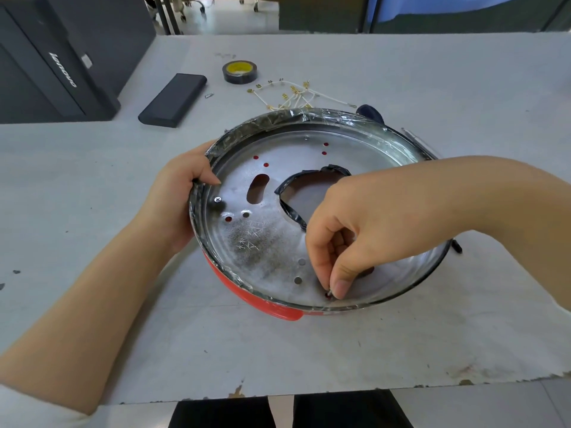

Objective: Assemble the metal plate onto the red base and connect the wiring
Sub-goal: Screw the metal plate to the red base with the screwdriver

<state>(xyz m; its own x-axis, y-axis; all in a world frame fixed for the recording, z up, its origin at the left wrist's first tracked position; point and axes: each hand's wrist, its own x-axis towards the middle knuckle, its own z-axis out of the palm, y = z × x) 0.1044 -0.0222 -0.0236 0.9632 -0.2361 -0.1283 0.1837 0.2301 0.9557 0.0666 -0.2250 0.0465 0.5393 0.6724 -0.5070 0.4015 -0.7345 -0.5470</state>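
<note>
Red shows through a small hole [327, 295] at the near edge of the plate [262, 242], and the coming move turns on that spot; the right hand [364, 239] is directly over it, thumb and forefinger pinched on a small screw [329, 292] whose tip points down at the hole, its axis close to upright; whether the tip has entered cannot be told. The left hand [182, 196] is on the far-left side, closed around the rim [197, 205], thumb hooked over the edge, steadying the whole; the right is clearly the nearer to the hole.

The plate is dull silver, scratched and smudged grey, seated inside the red base [272, 305] on the table [309, 350]; its central cut-out is edged with black tape, and one screw head [217, 199] already sits by the left thumb. Wires [296, 95] with brass terminals lie beyond the base, apart from it, so wiring looks undone.
</note>
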